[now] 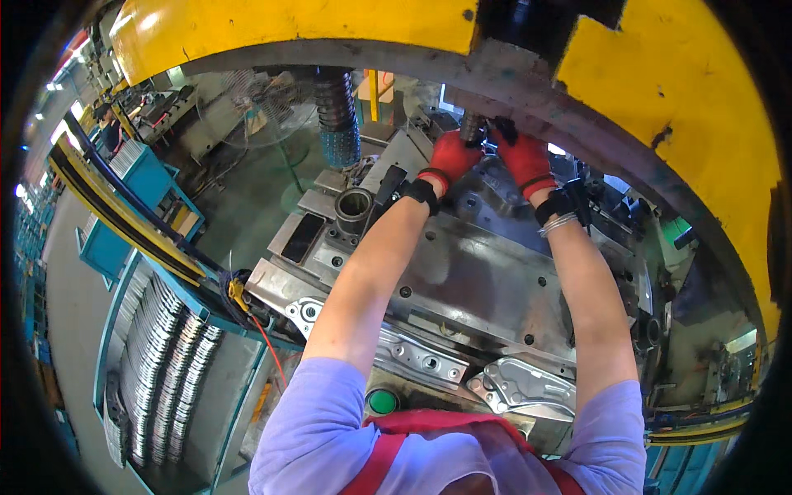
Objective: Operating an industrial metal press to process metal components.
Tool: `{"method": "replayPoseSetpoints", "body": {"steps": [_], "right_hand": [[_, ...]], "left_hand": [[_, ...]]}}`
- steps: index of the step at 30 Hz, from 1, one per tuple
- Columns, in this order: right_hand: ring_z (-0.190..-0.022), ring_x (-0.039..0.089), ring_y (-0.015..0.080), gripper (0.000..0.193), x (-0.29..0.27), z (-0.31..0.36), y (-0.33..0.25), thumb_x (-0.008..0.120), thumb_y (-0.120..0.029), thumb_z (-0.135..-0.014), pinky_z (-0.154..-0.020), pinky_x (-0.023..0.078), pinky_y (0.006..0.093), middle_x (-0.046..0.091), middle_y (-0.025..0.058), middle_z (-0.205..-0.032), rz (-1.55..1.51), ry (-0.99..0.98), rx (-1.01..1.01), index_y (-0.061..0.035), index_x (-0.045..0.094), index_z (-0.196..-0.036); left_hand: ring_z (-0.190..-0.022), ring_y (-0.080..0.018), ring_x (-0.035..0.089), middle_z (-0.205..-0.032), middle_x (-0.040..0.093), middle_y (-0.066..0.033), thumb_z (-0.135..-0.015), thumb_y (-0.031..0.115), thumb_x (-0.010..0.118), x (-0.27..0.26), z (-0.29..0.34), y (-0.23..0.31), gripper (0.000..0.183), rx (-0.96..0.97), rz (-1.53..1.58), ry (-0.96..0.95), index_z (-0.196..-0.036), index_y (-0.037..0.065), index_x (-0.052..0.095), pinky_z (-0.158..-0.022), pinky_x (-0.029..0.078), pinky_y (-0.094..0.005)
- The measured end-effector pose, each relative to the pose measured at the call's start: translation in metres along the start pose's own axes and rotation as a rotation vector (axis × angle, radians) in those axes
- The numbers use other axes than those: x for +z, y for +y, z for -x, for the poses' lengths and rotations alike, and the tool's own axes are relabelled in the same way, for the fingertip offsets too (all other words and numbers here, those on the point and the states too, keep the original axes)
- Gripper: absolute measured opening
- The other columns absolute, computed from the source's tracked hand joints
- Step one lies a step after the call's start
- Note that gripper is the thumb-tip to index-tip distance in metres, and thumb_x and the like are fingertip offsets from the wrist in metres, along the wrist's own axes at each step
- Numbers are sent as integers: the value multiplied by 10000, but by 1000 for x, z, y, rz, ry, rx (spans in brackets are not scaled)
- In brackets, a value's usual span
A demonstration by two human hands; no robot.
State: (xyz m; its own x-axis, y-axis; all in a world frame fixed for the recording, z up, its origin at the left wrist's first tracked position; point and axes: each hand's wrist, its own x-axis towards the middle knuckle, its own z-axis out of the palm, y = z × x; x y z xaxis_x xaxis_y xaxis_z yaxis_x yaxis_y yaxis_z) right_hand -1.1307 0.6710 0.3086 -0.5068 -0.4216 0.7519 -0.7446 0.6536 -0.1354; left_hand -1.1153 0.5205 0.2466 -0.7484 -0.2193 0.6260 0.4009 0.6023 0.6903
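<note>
Both my arms stretch forward over a grey steel press die. My left hand, in a red glove, is at the die's far side, right beside a ribbed dark metal post. Its fingers curl inward, and what they hold is hidden. My right hand, also red-gloved, is just right of the post, fingers bent around something dark that I cannot make out. Below and between the hands lies a shaped grey metal surface. Along the near edge sit two formed metal parts, a long bracket and a wider plate.
A yellow press frame arches overhead, close above my hands. Left of the die stand a round metal bushing and a coiled column. A blue-framed bin holds stacked metal parts. A green button is near my body. A fan stands behind.
</note>
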Motion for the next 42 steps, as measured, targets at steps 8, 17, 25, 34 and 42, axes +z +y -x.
{"method": "replayPoseSetpoints", "body": {"steps": [8, 17, 25, 34, 42], "right_hand": [[-1005, 553, 348, 440, 1, -5, 3, 624, -357, -768, -851, 437, 423, 595, 180, -1055, -141, -25, 68, -48, 561, -1074], [-842, 593, 367, 454, 6, 12, -6, 640, -423, -738, -745, 468, 435, 621, 198, -886, -43, -100, 207, -30, 574, -956], [-905, 606, 331, 416, -47, 54, -38, 648, -263, -773, -768, 461, 378, 635, 180, -938, -480, -62, 361, -16, 551, -1094], [-853, 594, 233, 588, -177, 235, -109, 704, -247, -717, -768, 466, 352, 604, 163, -1005, -749, -283, 765, -22, 476, -1210], [-1034, 545, 184, 612, -239, 367, -125, 699, -153, -745, -877, 434, 282, 560, 139, -1116, -741, -64, 1211, 32, 421, -1258]], "left_hand": [[-801, -360, 607, -812, 630, -197, -677, 287, 686, 5, -2, 0, 298, -38, -6, -21, -836, 40, 644, -702, 482, -428], [-839, -352, 602, -867, 627, -193, -706, 300, 670, -10, 7, 5, 307, -36, -182, -175, -855, 33, 644, -748, 478, -417], [-786, -358, 605, -819, 624, -193, -724, 343, 651, 2, -2, -12, 322, 66, -425, -245, -839, 43, 629, -698, 484, -433], [-997, -278, 581, -1044, 618, -144, -793, 282, 601, -12, -5, -12, 326, 339, -374, -370, -1041, 72, 622, -858, 452, -366], [-1049, -298, 559, -1102, 599, -174, -744, 374, 625, -20, -44, -11, 483, 197, -498, -657, -1121, 74, 587, -888, 437, -375]]}}
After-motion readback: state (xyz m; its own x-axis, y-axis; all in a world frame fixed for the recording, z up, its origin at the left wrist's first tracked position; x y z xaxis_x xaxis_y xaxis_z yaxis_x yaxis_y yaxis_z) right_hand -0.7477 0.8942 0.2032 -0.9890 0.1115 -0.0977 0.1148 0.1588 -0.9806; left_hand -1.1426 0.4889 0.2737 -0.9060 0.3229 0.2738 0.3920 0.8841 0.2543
